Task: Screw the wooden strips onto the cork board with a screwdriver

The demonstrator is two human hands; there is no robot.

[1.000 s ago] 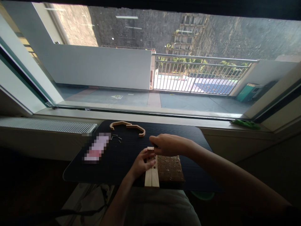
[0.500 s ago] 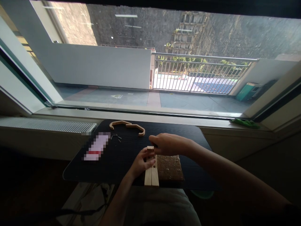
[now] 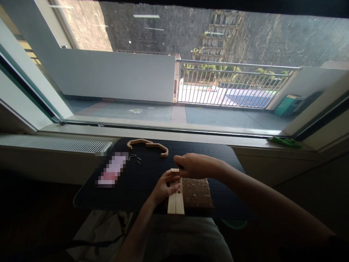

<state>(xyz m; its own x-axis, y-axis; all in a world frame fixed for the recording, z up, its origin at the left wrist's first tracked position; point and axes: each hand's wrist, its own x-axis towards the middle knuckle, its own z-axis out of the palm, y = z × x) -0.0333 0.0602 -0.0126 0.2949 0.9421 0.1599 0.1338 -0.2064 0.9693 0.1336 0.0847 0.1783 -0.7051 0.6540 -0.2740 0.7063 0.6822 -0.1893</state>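
Observation:
Two pale wooden strips (image 3: 176, 201) lie side by side on a black table (image 3: 131, 189), pointing away from me. My left hand (image 3: 163, 188) wraps its fingers over their far end, holding them down. My right hand (image 3: 194, 166) is closed in a pinch just above that same end; what it pinches is too small to make out. A brown cork board (image 3: 196, 193) lies right of the strips, partly under my right wrist.
Two curved wooden pieces (image 3: 147, 146) lie at the table's far edge, with several small nails (image 3: 135, 158) just in front of them. A pinkish blurred object (image 3: 111, 171) lies to the left. A radiator (image 3: 54, 144) and window sill run behind the table.
Almost nothing has moved. My right hand has lifted very slightly above the end of the strips, and the camera has tilted a little.

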